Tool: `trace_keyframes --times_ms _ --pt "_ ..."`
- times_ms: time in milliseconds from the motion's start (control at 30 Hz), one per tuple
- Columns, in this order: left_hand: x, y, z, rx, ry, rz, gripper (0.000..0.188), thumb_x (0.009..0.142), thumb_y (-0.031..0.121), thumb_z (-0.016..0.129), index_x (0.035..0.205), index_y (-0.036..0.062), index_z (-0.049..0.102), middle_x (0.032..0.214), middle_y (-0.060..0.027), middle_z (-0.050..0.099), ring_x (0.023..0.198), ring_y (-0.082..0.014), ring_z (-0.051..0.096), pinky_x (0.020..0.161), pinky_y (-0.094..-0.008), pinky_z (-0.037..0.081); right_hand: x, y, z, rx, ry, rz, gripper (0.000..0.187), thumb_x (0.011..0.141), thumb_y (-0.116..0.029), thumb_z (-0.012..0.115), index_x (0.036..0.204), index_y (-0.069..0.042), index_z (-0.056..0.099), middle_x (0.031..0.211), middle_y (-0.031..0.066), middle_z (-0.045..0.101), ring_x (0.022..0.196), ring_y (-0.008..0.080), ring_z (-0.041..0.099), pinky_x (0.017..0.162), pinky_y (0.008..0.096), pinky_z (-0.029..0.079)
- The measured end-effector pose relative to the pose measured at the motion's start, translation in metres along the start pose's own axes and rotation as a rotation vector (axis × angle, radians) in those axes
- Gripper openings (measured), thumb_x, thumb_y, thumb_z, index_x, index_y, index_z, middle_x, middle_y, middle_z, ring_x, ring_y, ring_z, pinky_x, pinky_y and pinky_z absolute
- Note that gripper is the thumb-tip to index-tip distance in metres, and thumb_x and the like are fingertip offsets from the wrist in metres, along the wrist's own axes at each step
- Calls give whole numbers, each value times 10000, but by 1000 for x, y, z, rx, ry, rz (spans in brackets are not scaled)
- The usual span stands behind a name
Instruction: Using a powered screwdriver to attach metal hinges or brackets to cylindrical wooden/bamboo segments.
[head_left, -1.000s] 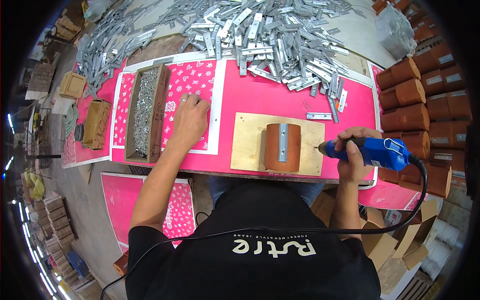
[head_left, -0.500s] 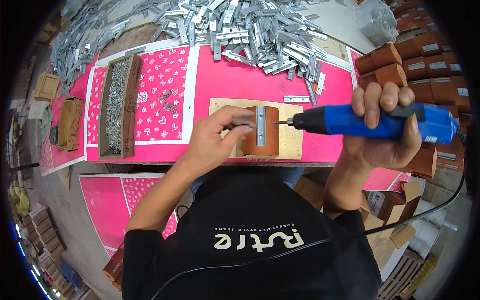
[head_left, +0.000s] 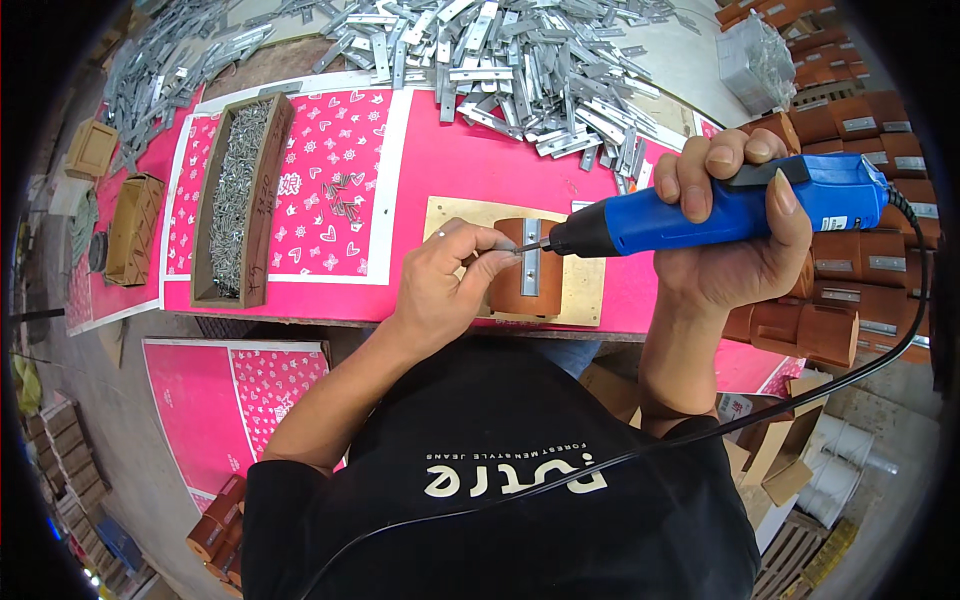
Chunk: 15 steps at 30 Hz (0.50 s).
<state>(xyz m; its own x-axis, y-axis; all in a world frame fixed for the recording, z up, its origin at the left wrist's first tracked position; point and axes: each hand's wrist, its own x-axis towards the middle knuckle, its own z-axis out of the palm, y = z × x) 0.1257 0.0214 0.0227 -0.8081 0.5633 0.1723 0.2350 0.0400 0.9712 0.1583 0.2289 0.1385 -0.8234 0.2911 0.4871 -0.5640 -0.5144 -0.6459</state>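
My right hand [head_left: 735, 225] wraps round a blue electric screwdriver [head_left: 645, 222] with a black nose, held nearly level. Its bit points left and reaches the fingertips of my left hand [head_left: 437, 285]. Thumb and forefinger there pinch a small screw [head_left: 522, 250], mostly hidden by the fingers. Under them, a silver metal strip [head_left: 530, 283] with holes lies along the top of a curved reddish-brown block [head_left: 508, 295]. That block rests on a gold-coloured plate [head_left: 583, 290] at the table's near edge.
A long wooden box of screws [head_left: 235, 190] stands at left, beside some loose screws [head_left: 343, 197] on the pink table cover [head_left: 425, 150]. Metal strips [head_left: 510, 75] are heaped at the back. Brown blocks [head_left: 870, 210] are stacked at right. The screwdriver's black cord [head_left: 800, 405] crosses my front.
The screwdriver has moved left and its bit now meets the left fingertips over the strip. My left hand has shifted slightly right. The whole view has tilted a little.
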Motion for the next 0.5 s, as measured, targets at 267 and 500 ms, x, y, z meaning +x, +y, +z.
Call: trace_keyframes --times_ms 267,500 --pt "0 -4 1 -281 -139 -236 105 932 93 593 971 -1 620 829 -22 650 735 -69 567 635 -218 442 5 1 1 -36 -25 36 241 874 -186 490 1051 -30 539 901 181 633 613 215 587 653 410 497" --pt "1 -10 4 -37 -164 74 108 822 72 668 919 26 657 1082 -134 638 969 -209 538 827 -327 435 6 4 11 -99 1 147 267 872 -198 496 1056 -6 525 894 154 613 614 186 529 639 362 467"
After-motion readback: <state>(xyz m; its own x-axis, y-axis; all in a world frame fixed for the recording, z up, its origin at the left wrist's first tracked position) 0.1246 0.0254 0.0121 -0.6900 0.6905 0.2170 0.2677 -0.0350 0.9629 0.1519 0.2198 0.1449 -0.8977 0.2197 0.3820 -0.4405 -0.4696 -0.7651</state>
